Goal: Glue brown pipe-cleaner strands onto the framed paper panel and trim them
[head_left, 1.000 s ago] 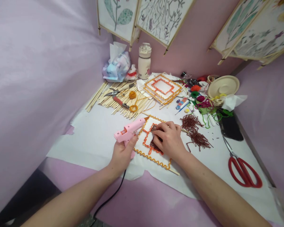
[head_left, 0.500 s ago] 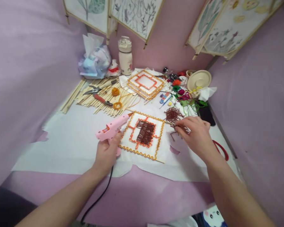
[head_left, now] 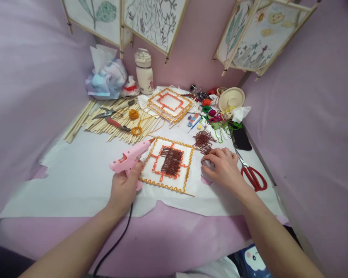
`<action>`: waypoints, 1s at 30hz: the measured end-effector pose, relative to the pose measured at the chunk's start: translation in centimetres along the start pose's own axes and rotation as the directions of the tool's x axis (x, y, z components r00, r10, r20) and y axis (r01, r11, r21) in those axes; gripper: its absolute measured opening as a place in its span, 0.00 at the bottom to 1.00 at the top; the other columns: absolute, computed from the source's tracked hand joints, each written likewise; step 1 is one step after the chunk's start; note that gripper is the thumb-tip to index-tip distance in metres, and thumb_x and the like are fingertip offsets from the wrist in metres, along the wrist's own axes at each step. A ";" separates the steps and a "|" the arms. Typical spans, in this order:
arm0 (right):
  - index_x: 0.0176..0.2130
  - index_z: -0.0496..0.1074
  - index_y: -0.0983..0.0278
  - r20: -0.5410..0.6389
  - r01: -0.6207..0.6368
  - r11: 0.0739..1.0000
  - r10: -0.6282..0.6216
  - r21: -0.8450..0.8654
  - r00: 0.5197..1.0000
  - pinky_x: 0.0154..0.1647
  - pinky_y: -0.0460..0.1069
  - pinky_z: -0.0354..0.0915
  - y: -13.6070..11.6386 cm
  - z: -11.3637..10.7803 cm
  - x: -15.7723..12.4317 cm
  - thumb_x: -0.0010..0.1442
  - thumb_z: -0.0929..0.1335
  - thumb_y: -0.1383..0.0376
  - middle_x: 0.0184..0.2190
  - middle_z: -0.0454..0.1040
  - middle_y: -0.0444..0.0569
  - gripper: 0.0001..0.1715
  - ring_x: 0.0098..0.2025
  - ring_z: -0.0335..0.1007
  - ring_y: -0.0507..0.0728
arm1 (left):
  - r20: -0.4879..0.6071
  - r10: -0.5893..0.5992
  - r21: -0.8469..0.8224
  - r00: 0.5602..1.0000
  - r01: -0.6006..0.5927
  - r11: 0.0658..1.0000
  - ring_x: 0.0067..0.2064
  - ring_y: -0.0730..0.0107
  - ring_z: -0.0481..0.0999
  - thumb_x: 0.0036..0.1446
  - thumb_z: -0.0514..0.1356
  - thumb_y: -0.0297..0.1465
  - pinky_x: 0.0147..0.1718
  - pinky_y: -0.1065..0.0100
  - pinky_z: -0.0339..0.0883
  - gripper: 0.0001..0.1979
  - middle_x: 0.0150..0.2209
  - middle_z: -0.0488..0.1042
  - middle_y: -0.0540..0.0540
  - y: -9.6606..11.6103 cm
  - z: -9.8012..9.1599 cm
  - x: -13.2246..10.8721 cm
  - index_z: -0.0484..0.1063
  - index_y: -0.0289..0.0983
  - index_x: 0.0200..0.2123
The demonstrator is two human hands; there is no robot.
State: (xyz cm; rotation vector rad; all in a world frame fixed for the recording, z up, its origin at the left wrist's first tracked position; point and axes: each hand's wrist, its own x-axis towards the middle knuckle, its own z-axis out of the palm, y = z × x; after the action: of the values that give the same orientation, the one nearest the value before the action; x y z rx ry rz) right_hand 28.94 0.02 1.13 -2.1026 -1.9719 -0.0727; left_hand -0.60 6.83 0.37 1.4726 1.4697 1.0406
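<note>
Square cord frame (head_left: 166, 166) lies flat on the white paper (head_left: 75, 197) covering the bench (head_left: 162, 235), between my two hands and just right of the pink glue gun (head_left: 128, 159). From my remote seat, I read it as well along: a wavy yellow-orange cord edges the outer square, a red-orange cord traces the inner shape, and brown strands fill its centre, while white ground shows between the cords. A loose heap of brown strands (head_left: 204, 141) sits just above my right hand (head_left: 224, 168), whose fingers curl down over a small pale object I cannot identify, so I cannot tell whether that hand is gripping it. My left hand (head_left: 123, 189) closes around the glue gun's handle, with the tip angled up toward the frame. Red scissors (head_left: 253, 177) lie just beyond the right hand. Farther back are stacked cord frames (head_left: 170, 104), loose wooden sticks (head_left: 118, 124), and two containers: a capped water bottle (head_left: 143, 72), its contents hidden, and a stuffed plastic bag (head_left: 107, 79) with crumpled tissue at its top.
</note>
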 end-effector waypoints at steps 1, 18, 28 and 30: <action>0.37 0.78 0.57 -0.007 0.000 1.000 0.000 -0.010 1.000 0.43 0.56 0.46 0.0 0.1 0.0 0.58 0.69 0.61 0.42 0.75 0.49 0.07 0.46 0.61 0.61 | 0.003 -0.006 -0.003 1.000 0.006 1.000 0.23 0.70 0.62 0.54 0.57 0.47 0.23 0.68 0.59 0.18 0.19 0.62 0.53 0.1 0.0 0.0 0.67 0.38 0.26; 0.27 0.72 0.63 -0.062 0.090 0.989 -0.098 -0.120 0.993 0.43 0.57 0.46 -0.4 1.3 0.6 0.61 0.66 0.71 0.31 0.75 0.48 0.11 0.42 0.61 0.59 | 0.050 -0.040 -0.119 0.998 0.046 0.992 0.21 0.74 0.60 0.55 0.58 0.46 0.19 0.72 0.57 0.17 0.18 0.60 0.54 0.3 0.3 -0.4 0.65 0.37 0.27; 0.30 0.73 0.62 -0.075 0.237 0.961 -0.228 0.145 0.971 0.44 0.55 0.47 -7.6 0.4 4.3 0.61 0.67 0.68 0.34 0.76 0.47 0.08 0.43 0.62 0.59 | 0.059 -0.001 -0.154 0.998 0.011 0.988 0.27 0.71 0.67 0.57 0.59 0.46 0.26 0.71 0.64 0.17 0.24 0.69 0.51 0.0 0.2 -0.3 0.70 0.35 0.32; 0.29 0.72 0.62 -0.025 0.248 0.958 -0.247 0.146 0.969 0.43 0.55 0.46 -9.2 1.1 5.4 0.61 0.67 0.68 0.34 0.75 0.47 0.09 0.43 0.62 0.59 | 0.063 0.009 -0.175 0.998 0.002 0.985 0.29 0.69 0.69 0.57 0.59 0.46 0.29 0.70 0.65 0.18 0.27 0.71 0.49 0.0 0.2 -0.4 0.71 0.35 0.33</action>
State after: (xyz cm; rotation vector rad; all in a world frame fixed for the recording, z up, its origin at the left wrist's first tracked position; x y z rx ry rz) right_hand 20.15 5.90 2.62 -1.7555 -2.1555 0.0200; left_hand -0.37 6.48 0.31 1.3712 1.2966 1.0866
